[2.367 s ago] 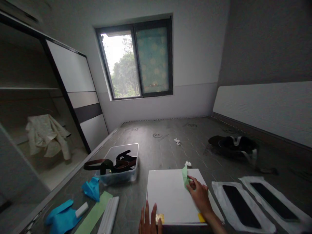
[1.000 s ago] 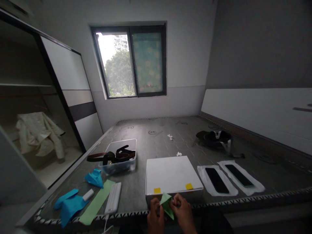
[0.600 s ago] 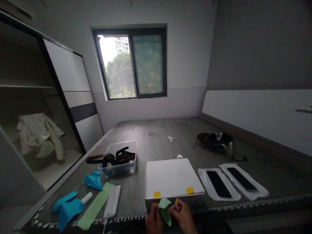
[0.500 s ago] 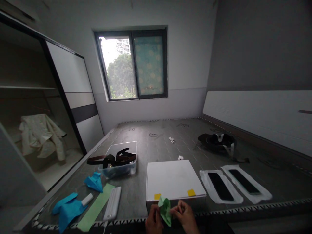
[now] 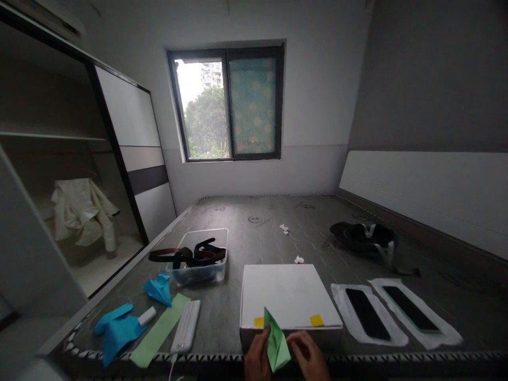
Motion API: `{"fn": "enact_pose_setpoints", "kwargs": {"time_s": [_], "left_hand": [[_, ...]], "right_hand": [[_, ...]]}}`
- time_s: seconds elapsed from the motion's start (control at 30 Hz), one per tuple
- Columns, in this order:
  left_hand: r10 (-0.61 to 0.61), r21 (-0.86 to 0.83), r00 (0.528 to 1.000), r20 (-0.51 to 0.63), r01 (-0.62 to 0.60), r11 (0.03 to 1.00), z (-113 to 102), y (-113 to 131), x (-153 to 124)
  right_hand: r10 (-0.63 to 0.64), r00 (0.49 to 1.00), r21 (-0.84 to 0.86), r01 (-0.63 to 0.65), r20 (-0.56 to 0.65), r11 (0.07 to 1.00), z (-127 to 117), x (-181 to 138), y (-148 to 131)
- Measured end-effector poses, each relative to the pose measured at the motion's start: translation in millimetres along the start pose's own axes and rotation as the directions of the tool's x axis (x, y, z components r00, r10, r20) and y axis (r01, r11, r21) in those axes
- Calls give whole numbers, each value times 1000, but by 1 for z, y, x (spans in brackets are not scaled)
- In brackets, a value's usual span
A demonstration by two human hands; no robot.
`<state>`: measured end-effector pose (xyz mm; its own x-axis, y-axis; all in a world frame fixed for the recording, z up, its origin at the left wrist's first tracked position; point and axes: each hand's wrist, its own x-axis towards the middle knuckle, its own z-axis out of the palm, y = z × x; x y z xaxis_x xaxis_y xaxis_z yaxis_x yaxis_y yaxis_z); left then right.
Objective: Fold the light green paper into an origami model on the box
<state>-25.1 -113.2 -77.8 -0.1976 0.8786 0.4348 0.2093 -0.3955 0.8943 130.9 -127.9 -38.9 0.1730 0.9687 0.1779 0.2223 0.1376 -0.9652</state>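
A piece of folded green paper (image 5: 277,346) stands tilted at the near edge of the white box (image 5: 283,290), with a pointed tip upward and creases down its face. My left hand (image 5: 257,357) is closed on its left side, thumb and fingers pinching it. At the right edge, my right hand (image 5: 307,355) has its fingers bent together against the paper; the exact contact at the fingertips is small and dim. Two yellow sticky squares, a left one (image 5: 259,321) and a right one (image 5: 316,320), lie on the box's near edge.
Left are blue folded papers (image 5: 119,330), a green paper strip (image 5: 161,330), a white power bank (image 5: 186,325) with a cable, and a clear plastic box (image 5: 198,275) holding belts (image 5: 206,254). Right are two dark phones (image 5: 368,315) on white sheets and a dark cap (image 5: 363,235).
The green paper has turned and now shows a taller, pointed, flatter face. Both hands moved slightly with it. The whole view has shifted, so the scene sits further right.
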Motion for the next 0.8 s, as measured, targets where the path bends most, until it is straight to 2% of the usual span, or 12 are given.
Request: {"fn": "enact_pose_setpoints", "kwargs": {"time_s": [0.07,0.17,0.3,0.43,0.5,0.67,0.8], "left_hand": [[68,14,995,78,-69,998,1,-4,-3],[136,92,976,170,-153,984,1,-6,-6],[131,208,966,225,-179,962,-1,-6,-9],[138,326,940,312,-243,914,-4,-4,-11],[142,388,929,343,-278,879,-5,-4,-11],[218,470,923,317,-352,809,-7,-1,-11],[263,464,933,247,-352,813,-6,2,-10]], "right_hand": [[-49,997,-80,54,60,995,0,-3,-4],[-58,996,-86,65,73,994,-1,-4,-14],[-20,997,-31,23,69,999,1,-5,-25],[45,985,27,-51,168,998,7,-8,-21],[81,981,71,-95,175,993,8,-9,-18],[91,986,103,-106,142,989,4,-9,-19],[54,987,-37,-49,151,998,2,-10,-14]]}}
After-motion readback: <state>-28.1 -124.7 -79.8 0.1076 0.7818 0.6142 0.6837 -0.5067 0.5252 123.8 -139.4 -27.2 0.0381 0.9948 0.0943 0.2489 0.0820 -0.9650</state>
